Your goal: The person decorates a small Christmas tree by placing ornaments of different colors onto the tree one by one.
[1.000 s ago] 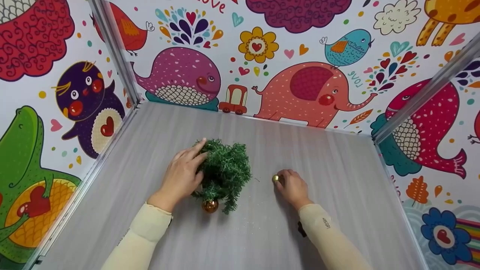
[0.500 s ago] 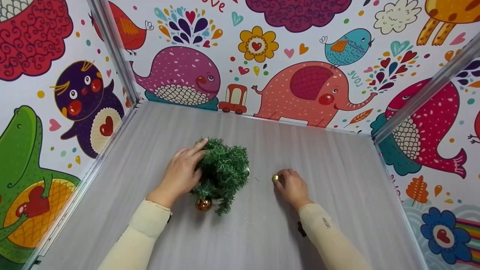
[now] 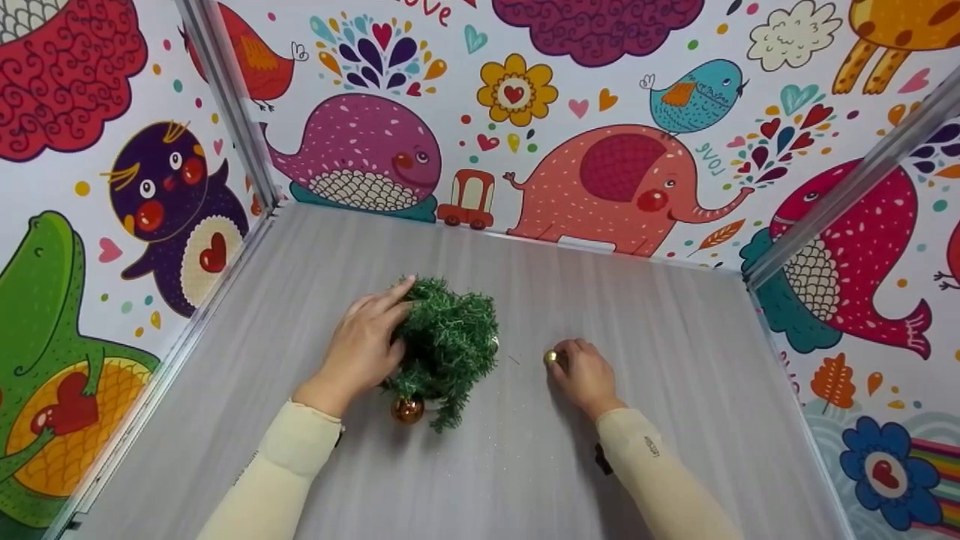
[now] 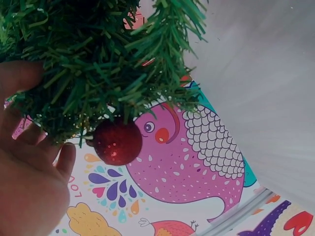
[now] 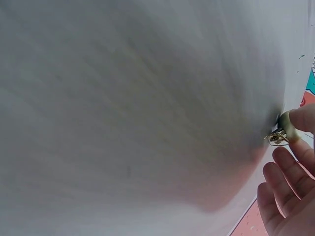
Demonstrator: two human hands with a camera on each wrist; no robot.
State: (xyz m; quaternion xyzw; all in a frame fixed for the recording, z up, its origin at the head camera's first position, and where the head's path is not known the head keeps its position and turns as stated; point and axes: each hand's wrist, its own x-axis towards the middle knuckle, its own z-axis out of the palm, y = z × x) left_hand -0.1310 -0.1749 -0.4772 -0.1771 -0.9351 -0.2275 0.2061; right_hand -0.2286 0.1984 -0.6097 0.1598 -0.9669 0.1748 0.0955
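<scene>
A small artificial Christmas tree [image 3: 450,330] stands on the table, seen from above. My left hand [image 3: 360,341] holds its left side, thumb and fingers among the green branches [image 4: 93,64]. An orange-brown bauble [image 3: 408,409] hangs at the tree's near side. In the left wrist view a red glittery bauble [image 4: 117,141] hangs from a branch beside the fingers. To the right of the tree, my right hand [image 3: 589,375] pinches a small gold bauble [image 3: 551,357] between thumb and fingers, low over the table. Its metal cap and loop [image 5: 278,137] show in the right wrist view.
The grey wood-grain table [image 3: 480,495] carries glitter specks and a thin dark bit between tree and right hand. Walls with cartoon animals [image 3: 615,187] enclose the back and sides, with metal rails [image 3: 232,112] at the corners.
Since a second ago the tree has turned or tilted slightly in my left hand, its orange-brown bauble shifting left and a little up. The right hand with the gold bauble has stayed put.
</scene>
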